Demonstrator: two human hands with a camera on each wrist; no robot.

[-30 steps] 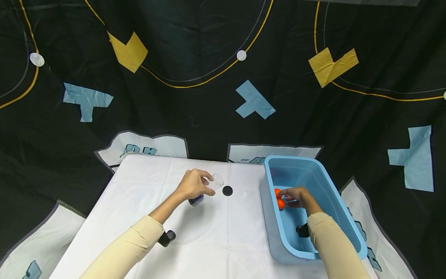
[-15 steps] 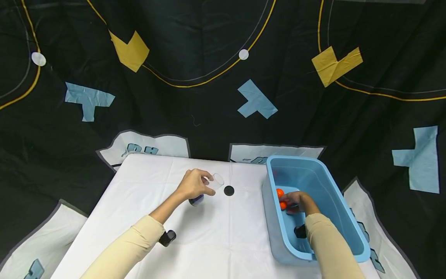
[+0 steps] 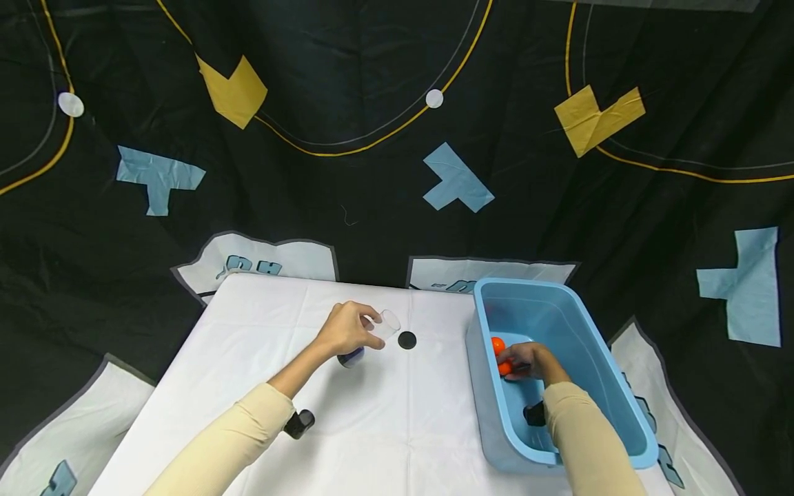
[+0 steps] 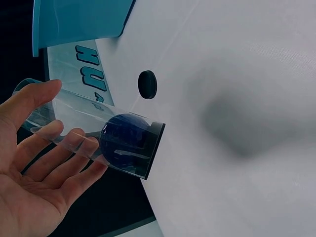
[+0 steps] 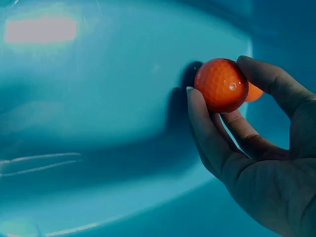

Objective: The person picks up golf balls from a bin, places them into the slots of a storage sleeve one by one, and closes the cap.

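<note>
Count, one moment: two orange balls (image 3: pixel 498 344), both in the one blue tub (image 3: pixel 561 306); one clear tube (image 3: pixel 380 327); one dark blue ball (image 4: pixel 123 140) inside it; one black disc (image 3: pixel 406 339) on the counter (image 3: pixel 397 427). Two hands in view, left hand (image 3: pixel 346 329) and right hand (image 3: pixel 527 358). Backdrop patches: two yellow, four pale blue.

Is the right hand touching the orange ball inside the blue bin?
Touching. The right wrist view shows the right hand pinching the orange ball between thumb and fingers, above the floor of the blue bin.
</note>
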